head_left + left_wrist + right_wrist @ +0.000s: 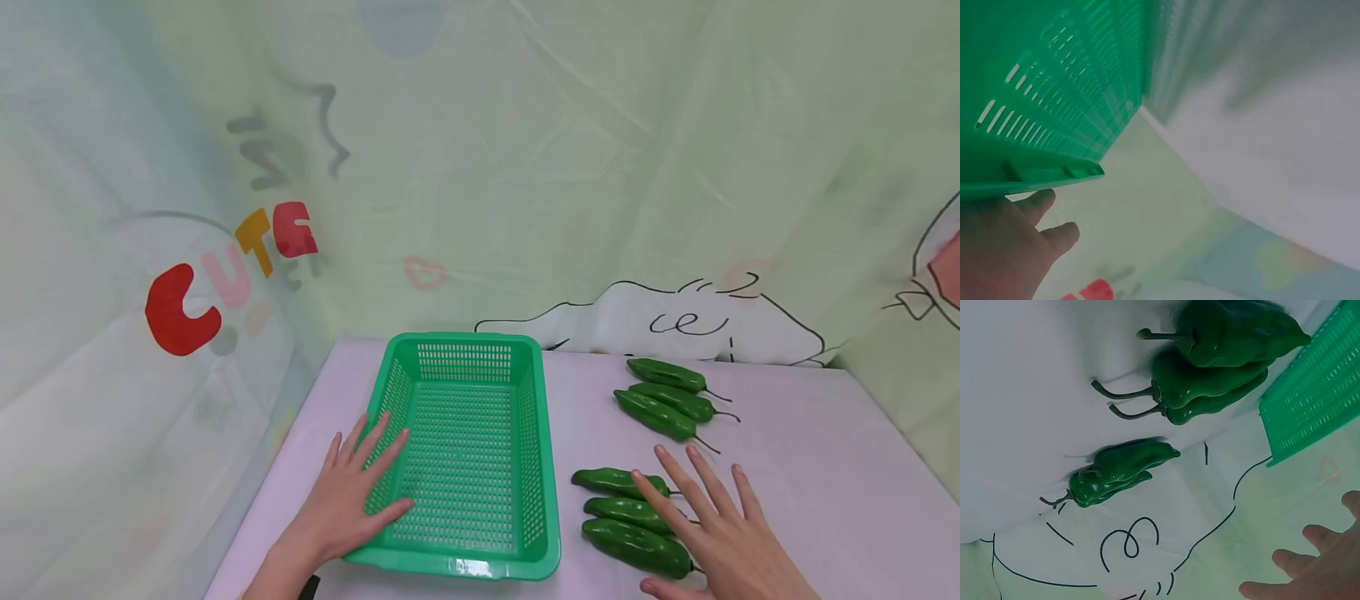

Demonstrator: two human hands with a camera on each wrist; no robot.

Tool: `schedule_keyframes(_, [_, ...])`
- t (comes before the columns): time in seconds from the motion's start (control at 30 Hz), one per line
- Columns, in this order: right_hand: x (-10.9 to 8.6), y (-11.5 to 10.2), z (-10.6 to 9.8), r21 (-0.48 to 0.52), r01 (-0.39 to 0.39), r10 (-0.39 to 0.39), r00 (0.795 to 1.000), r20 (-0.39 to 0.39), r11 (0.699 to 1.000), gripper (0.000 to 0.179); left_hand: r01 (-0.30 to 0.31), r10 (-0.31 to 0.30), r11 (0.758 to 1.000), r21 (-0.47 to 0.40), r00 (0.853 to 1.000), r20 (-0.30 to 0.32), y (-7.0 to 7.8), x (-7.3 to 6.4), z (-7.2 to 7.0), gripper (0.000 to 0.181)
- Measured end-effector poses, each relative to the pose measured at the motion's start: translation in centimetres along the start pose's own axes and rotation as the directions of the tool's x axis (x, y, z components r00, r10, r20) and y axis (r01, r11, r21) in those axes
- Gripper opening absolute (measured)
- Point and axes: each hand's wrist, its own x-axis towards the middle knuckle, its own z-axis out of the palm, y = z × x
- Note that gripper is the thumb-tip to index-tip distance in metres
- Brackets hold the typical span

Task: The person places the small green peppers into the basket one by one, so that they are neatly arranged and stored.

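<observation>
A green plastic basket (551, 467) with perforated walls and floor stands on the table, nothing in it. Over its left rim my left hand (348, 492) spreads its fingers, overlapping the near left corner in the head view. The left wrist view shows that hand (1004, 244) right at the basket's rim (1054, 181). To the basket's right, my right hand (720, 533) hovers with fingers spread beside a near group of three green peppers (637, 546), hiding some of their stems. Farther back lie three more green peppers (660, 412). Nothing is in the right hand.
The table (810, 467) has a pale lilac cover. A pale printed fabric (525, 167) with letters, a heart and line drawings hangs behind it and along the left side. The basket's far end stands close to that fabric.
</observation>
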Motion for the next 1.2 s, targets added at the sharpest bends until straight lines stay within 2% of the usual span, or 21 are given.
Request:
schedule_keyframes(0.2, [0.2,-0.1,0.2,0.009,0.006,-0.006,1.000,-0.024,1.000,0.104,0.098,-0.095,0.987,-0.129,0.995,0.025,-0.3,-1.0,0.1,0.086])
schedule_keyframes(0.37, [0.2,-0.1,0.3,0.020,0.008,-0.008,0.999,-0.032,1.000,0.103,0.118,-0.120,0.971,-0.209,0.993,0.007,-0.3,-1.9,0.1,0.087])
schedule_keyframes(0.6, [0.3,-0.1,0.4,0.028,-0.005,0.005,1.000,-0.024,1.000,0.102,0.123,-0.128,0.958,-0.260,0.992,-0.004,-0.4,-2.2,0.2,0.090])
schedule_keyframes(0.93, [0.0,0.0,0.7,0.045,-0.046,0.045,0.999,0.025,0.998,0.106,0.229,-0.207,0.892,-0.390,0.973,0.098,-0.5,-2.3,0.3,0.090])
schedule_keyframes(1.07, [-0.2,0.2,1.1,0.066,-0.071,0.067,0.996,0.051,0.995,0.106,0.232,-0.210,0.871,-0.433,0.973,0.099,-0.6,-2.3,0.5,0.091])
schedule_keyframes(1.2, [-0.3,0.4,1.4,0.082,-0.072,0.068,0.997,0.047,0.994,0.105,0.218,-0.204,0.864,-0.455,0.976,0.080,-0.7,-2.4,0.7,0.090])
